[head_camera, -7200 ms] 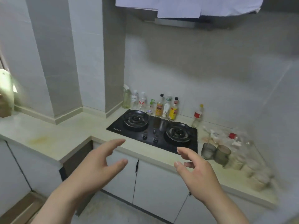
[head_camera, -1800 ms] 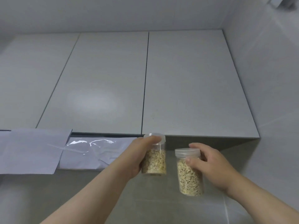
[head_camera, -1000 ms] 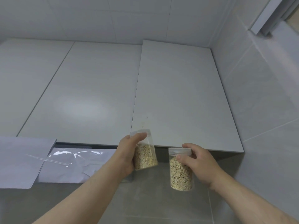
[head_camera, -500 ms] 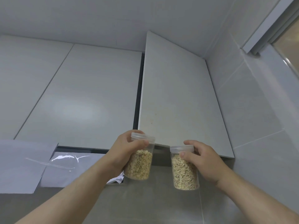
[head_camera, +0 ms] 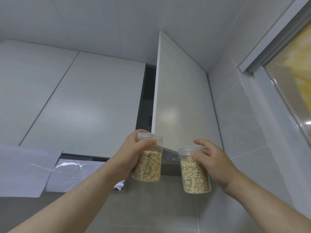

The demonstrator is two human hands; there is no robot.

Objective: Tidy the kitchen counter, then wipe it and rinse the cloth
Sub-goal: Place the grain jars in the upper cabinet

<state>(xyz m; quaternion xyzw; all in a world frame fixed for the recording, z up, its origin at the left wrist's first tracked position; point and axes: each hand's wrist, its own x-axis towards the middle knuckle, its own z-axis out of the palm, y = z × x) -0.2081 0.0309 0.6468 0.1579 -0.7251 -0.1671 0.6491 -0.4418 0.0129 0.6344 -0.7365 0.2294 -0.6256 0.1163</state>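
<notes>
I look up at the white wall cupboards. My left hand (head_camera: 133, 152) grips a clear plastic jar of oat flakes (head_camera: 148, 163) just below its lid. My right hand (head_camera: 213, 163) holds a second, taller jar of oats (head_camera: 194, 175) near its top. Both jars are upright and held up just under the bottom edge of the right cupboard door (head_camera: 180, 105). That door stands swung partly open, with a dark gap (head_camera: 145, 98) showing the cupboard's inside along its left edge. The left jar's lid is close to the door's lower left corner.
The closed middle cupboard door (head_camera: 87, 105) is to the left. White paper sheets and clear film (head_camera: 33, 172) cover the range hood at lower left. A tiled wall and a window frame (head_camera: 276, 52) close off the right side.
The right cupboard door has swung further open, widening the dark gap. Both hands still hold their jars; the left one has shifted slightly right and the right jar sits a little lower.
</notes>
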